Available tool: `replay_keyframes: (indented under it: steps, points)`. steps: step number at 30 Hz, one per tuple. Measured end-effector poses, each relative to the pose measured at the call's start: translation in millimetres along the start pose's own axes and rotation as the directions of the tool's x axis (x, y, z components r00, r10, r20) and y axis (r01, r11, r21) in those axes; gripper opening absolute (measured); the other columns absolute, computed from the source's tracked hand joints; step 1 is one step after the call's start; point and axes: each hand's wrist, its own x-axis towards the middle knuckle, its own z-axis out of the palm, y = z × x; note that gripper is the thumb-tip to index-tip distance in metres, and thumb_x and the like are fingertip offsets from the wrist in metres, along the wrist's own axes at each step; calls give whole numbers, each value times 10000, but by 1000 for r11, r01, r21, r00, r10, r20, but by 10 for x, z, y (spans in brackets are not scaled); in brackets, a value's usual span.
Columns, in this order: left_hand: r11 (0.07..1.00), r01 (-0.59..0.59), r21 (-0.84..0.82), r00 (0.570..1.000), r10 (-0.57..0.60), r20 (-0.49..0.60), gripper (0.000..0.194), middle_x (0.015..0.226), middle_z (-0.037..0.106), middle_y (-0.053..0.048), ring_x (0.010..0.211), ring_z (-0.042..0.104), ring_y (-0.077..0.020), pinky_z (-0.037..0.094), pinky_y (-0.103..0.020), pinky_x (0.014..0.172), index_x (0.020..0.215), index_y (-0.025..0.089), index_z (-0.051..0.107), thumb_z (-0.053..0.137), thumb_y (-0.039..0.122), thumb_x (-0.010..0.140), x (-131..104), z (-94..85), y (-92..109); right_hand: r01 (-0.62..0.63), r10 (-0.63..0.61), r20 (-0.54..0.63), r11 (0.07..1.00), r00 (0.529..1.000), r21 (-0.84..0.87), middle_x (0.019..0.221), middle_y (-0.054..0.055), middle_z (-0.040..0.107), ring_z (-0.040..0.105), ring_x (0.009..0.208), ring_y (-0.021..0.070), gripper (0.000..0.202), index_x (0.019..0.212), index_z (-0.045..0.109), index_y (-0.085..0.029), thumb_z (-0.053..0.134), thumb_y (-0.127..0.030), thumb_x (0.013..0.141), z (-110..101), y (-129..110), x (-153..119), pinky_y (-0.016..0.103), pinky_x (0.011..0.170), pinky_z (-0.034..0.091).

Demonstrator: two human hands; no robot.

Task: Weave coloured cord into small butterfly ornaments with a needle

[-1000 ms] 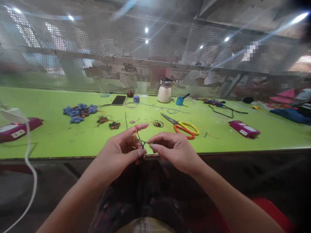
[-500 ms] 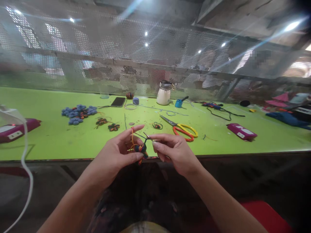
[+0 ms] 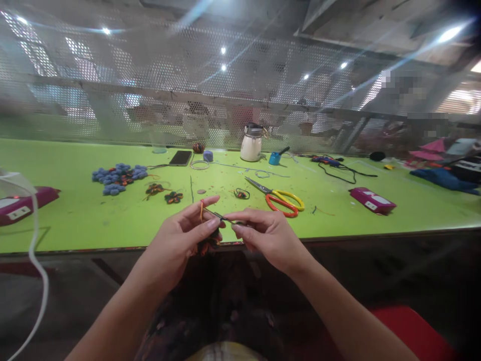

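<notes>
Near the table's front edge my left hand (image 3: 180, 233) pinches a small dark multicoloured crochet piece (image 3: 208, 244), with orange yarn looped round its raised index finger. My right hand (image 3: 268, 235) is closed on a thin crochet hook (image 3: 228, 219), whose tip meets the yarn at my left thumb. Behind my hands lie a dark flower (image 3: 174, 197), a small coil of dark yarn (image 3: 241, 194) and scissors (image 3: 266, 189) with orange and yellow handles. Part of the crochet piece is hidden by my left fingers.
On the green table (image 3: 75, 215) are blue flowers (image 3: 114, 189), a phone (image 3: 181, 158), a yarn ball (image 3: 198, 148), a white jar (image 3: 251, 145), a blue pot (image 3: 274, 159) and purple power strips (image 3: 373, 201). A white cable (image 3: 41, 271) hangs at the left.
My left thumb has moved up to the hook tip, and the crochet piece has turned lower beneath my left fingers. The hook lies flatter. The view has shifted slightly.
</notes>
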Motion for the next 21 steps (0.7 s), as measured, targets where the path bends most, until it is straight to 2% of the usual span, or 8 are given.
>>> replay_keyframes:
  steps: [6, 9, 12, 14, 15, 17, 19, 21]
  points:
    - [987, -100, 124, 995, 96, 37, 704, 664, 590, 46, 577, 492, -101, 394, -195, 500, 1329, 200, 515, 792, 232, 683, 44, -33, -39, 35, -32, 29, 994, 999, -107, 667, 2, 579, 429, 492, 68, 229, 974, 762, -167, 613, -201, 804, -29, 2, 15, 224, 482, 347]
    - [941, -187, 282, 982, 182, 43, 667, 680, 580, 49, 588, 491, -109, 406, -215, 526, 1359, 252, 499, 737, 216, 737, 2, -12, -53, -5, 10, 43, 995, 999, -102, 623, -7, 563, 414, 483, 70, 222, 946, 769, -158, 630, -184, 775, -26, 12, 62, 223, 467, 325]
    - [771, -352, 530, 918, 394, 37, 443, 700, 592, 26, 627, 485, -111, 424, -234, 629, 1236, 246, 633, 655, 179, 798, -58, 33, -92, -109, 108, 20, 993, 994, 42, 509, -48, 484, 363, 426, 58, 212, 921, 763, -141, 663, -205, 745, 41, 41, 94, 210, 422, 271]
    - [706, -393, 589, 877, 481, 7, 377, 736, 606, 13, 619, 472, -106, 422, -234, 635, 1174, 239, 678, 649, 177, 803, -82, 61, -107, -172, 181, -19, 955, 983, 242, 501, -59, 478, 364, 402, 51, 227, 924, 747, -144, 695, -250, 730, 129, 78, 81, 199, 399, 252]
    - [740, -383, 553, 881, 472, -20, 392, 746, 611, 12, 611, 473, -105, 422, -231, 616, 1184, 243, 671, 661, 185, 797, -86, 71, -105, -181, 208, -41, 920, 977, 348, 527, -52, 505, 383, 401, 48, 237, 923, 739, -152, 713, -274, 722, 178, 101, 63, 192, 394, 251]
    - [884, -310, 349, 934, 352, -61, 474, 723, 607, 19, 598, 491, -106, 417, -216, 557, 1237, 253, 628, 700, 208, 772, -84, 82, -79, -145, 224, -105, 858, 969, 493, 559, -45, 535, 406, 400, 45, 226, 900, 726, -167, 738, -296, 715, 263, 149, 15, 181, 385, 250]
    - [977, -196, 80, 979, 200, -43, 530, 674, 592, 31, 595, 521, -109, 428, -204, 534, 1237, 250, 619, 750, 210, 725, -80, 79, -33, -68, 161, -143, 861, 976, 504, 548, -46, 536, 413, 397, 46, 204, 908, 722, -175, 734, -288, 739, 302, 182, -33, 179, 379, 257]
    - [989, -113, -94, 994, 113, -5, 539, 645, 586, 35, 595, 542, -105, 452, -197, 551, 1197, 234, 644, 784, 178, 680, -87, 64, 14, 20, 50, -160, 913, 986, 408, 540, -53, 525, 413, 393, 48, 193, 949, 719, -183, 712, -265, 775, 283, 188, -65, 183, 381, 290]
